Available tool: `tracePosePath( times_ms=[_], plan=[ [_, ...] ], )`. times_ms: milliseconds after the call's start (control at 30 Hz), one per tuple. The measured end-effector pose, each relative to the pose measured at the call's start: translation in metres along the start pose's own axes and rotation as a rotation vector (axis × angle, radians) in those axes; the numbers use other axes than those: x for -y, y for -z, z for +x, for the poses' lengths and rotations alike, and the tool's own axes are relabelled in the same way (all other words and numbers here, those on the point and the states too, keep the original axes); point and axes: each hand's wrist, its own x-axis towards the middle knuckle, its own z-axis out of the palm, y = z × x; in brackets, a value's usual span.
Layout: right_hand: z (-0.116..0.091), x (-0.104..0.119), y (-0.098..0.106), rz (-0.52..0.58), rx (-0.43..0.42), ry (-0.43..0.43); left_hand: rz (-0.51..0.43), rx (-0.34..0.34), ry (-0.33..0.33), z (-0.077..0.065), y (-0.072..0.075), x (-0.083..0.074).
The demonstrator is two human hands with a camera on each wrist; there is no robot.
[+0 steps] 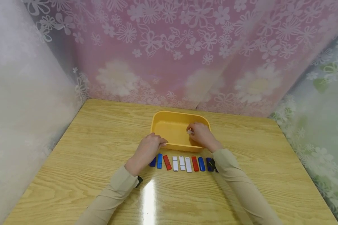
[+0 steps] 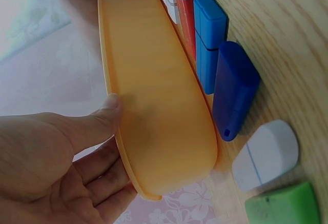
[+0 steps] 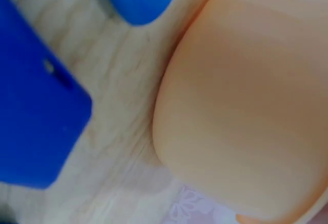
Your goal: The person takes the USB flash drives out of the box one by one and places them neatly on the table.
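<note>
A yellow plastic bin (image 1: 183,147) stands on the table. My left hand (image 1: 146,153) grips its front left rim, with the thumb against the outer wall in the left wrist view. Inside the bin's right part, my right hand (image 1: 202,136) pinches a small white USB stick (image 1: 190,132), mostly covered by the fingers. In front of the bin lies a row of USB sticks, among them a light blue one (image 1: 159,161), a red one (image 1: 167,162), a white one (image 1: 188,164) and a blue one (image 1: 201,164). The right wrist view shows the bin's wall (image 3: 241,101), not the fingers.
By the bin's left end, the left wrist view shows a dark blue stick (image 2: 236,90), a white one (image 2: 267,153) and a green one (image 2: 283,206), which the left hand hides from the head view. Behind the wooden table (image 1: 112,125) hangs a pink flowered curtain (image 1: 163,62).
</note>
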Motion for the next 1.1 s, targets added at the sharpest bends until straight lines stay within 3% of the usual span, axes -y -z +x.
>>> tracePosePath(
  times_ms=[133,233,433,533,633,733,967,1100],
  plan=[
    [-0.007,-0.001,0.007,0.102,0.041,-0.042,-0.003,0.0,-0.006,0.0,-0.001,-0.001],
    [-0.018,-0.001,0.019,0.196,0.015,-0.095,-0.009,0.004,-0.009,-0.001,-0.001,-0.003],
    [-0.056,-0.007,0.051,0.343,-0.177,-0.196,0.006,-0.004,-0.019,0.0,-0.002,-0.003],
    [-0.081,-0.016,0.06,0.346,-0.255,-0.221,0.013,0.0,-0.014,-0.001,-0.002,-0.003],
    [-0.107,-0.026,0.064,0.317,-0.28,-0.259,0.012,0.009,-0.003,-0.002,-0.001,-0.002],
    [-0.132,-0.036,0.064,0.292,-0.229,-0.317,0.016,0.012,0.006,-0.002,0.0,-0.001],
    [-0.167,-0.056,0.05,0.364,0.086,-0.439,-0.003,0.004,0.015,-0.002,0.002,-0.002],
    [-0.179,-0.062,0.042,0.385,0.119,-0.467,-0.01,0.006,0.004,-0.002,0.001,-0.003]
  ],
)
